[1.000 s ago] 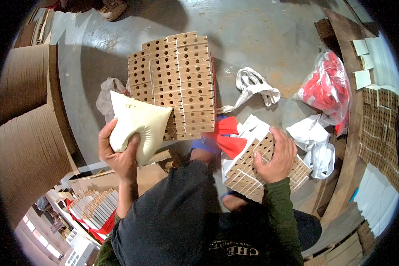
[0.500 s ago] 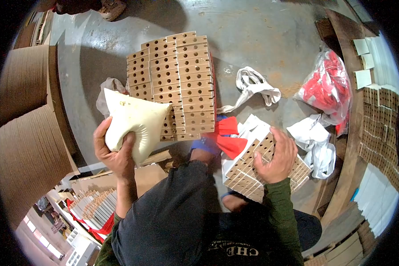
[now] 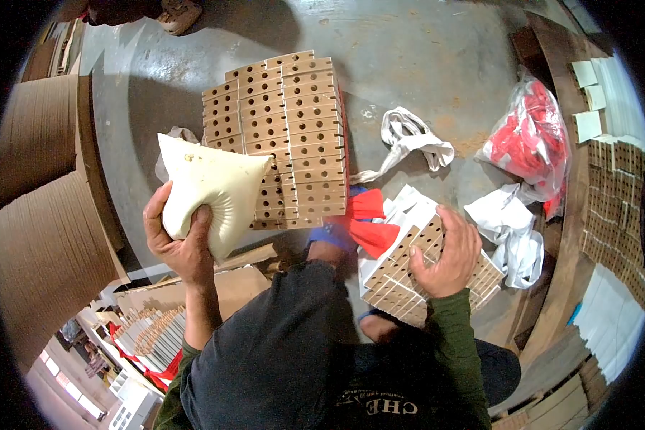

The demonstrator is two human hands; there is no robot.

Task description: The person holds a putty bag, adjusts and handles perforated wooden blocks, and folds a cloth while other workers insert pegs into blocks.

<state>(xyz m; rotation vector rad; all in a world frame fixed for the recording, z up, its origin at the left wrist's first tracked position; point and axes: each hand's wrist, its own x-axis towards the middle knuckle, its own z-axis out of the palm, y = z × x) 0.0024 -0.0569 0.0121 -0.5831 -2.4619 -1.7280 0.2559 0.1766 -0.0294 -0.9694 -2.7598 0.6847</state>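
My left hand (image 3: 180, 240) squeezes a plump, pillow-shaped bag of pale yellow paste (image 3: 218, 183), thumb pressed into its near side. The bag's pointed right corner lies over the lower left part of a large block of brown cardboard strips (image 3: 272, 118) with rows of round holes; whether it touches cannot be told. My right hand (image 3: 448, 254) rests, fingers apart, on a smaller block of holed cardboard pieces (image 3: 401, 287) beside my leg. White sheets (image 3: 408, 204) and red cloth (image 3: 373, 233) lie at that block's far left side.
White cloth strips (image 3: 416, 140) and a clear bag of red material (image 3: 530, 136) lie on the floor to the right. Cardboard stacks (image 3: 43, 244) stand at the left. More holed blocks (image 3: 613, 208) line the right side. Another person's foot (image 3: 179, 16) shows at the top.
My left hand and the paste bag have shifted slightly left and up, the bag's corner sliding left along the large block. My right hand has stayed in place.
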